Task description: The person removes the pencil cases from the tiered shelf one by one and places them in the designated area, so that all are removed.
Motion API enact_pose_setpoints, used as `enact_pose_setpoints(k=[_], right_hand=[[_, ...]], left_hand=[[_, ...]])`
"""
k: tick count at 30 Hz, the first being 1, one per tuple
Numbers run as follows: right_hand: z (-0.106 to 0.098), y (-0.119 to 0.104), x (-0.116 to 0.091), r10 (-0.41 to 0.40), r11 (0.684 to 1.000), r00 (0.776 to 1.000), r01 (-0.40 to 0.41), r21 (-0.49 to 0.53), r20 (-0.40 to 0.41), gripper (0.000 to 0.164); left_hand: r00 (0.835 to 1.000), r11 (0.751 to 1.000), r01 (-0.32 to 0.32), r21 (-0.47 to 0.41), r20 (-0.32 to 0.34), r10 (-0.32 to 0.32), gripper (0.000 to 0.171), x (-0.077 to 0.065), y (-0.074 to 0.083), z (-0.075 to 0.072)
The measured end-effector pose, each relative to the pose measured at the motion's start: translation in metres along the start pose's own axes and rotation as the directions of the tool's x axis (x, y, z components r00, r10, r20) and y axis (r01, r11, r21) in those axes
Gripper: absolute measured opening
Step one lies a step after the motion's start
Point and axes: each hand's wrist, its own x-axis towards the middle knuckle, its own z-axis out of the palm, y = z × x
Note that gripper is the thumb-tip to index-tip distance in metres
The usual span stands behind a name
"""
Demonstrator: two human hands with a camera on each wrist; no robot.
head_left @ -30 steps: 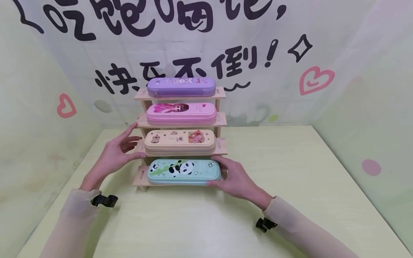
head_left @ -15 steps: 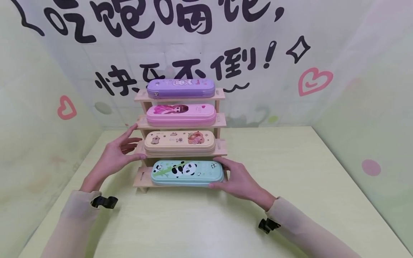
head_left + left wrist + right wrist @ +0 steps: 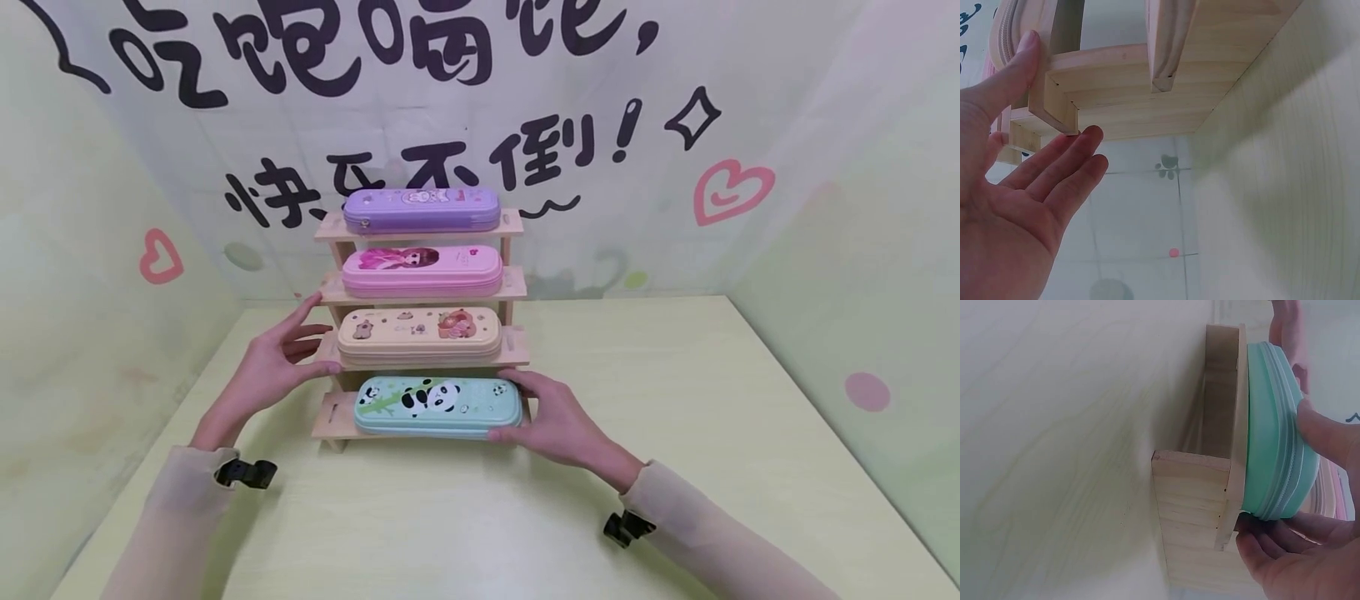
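A wooden tiered rack (image 3: 324, 422) holds one zippered pencil case per step. Its lowest step carries a mint-green panda pencil case (image 3: 438, 407), whose right end my right hand (image 3: 558, 421) grips between thumb and fingers. In the right wrist view, the thumb lies on the mint pencil case (image 3: 1272, 437) and the fingers curl at its end. My left hand (image 3: 270, 367) touches the rack's left side, thumb on the cream case's step and index finger at the step above. The left wrist view shows that hand's (image 3: 1016, 206) fingers fairly straight beside the wood.
On the higher steps lie a cream pencil case (image 3: 418, 335), a pink one (image 3: 422, 272) and a purple one (image 3: 422, 210). The rack stands on a pale table (image 3: 637, 375) before a printed back wall (image 3: 450, 117). Side walls rise left and right.
My right hand has shifted slightly to the right with the mint pencil case, which slid along the lowest step. My left hand keeps its place on the rack.
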Motion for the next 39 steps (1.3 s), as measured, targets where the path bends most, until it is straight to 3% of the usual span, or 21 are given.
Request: enact_pose_setpoints(k=[15, 39], right_hand=[[-0.001, 0.005, 0.001, 0.006, 1.000, 1.000, -0.006, -0.001, 0.001, 0.092], [-0.028, 0.016, -0.025, 0.060, 0.998, 0.996, -0.058, 0.028, -0.064, 0.081]], left_hand=[[1.000, 1.000, -0.009, -0.011, -0.003, 0.009, 0.107, 0.001, 0.000, 0.001], [1.000, 1.000, -0.008, -0.001, -0.010, 0.008, 0.108, 0.000, -0.001, 0.000]])
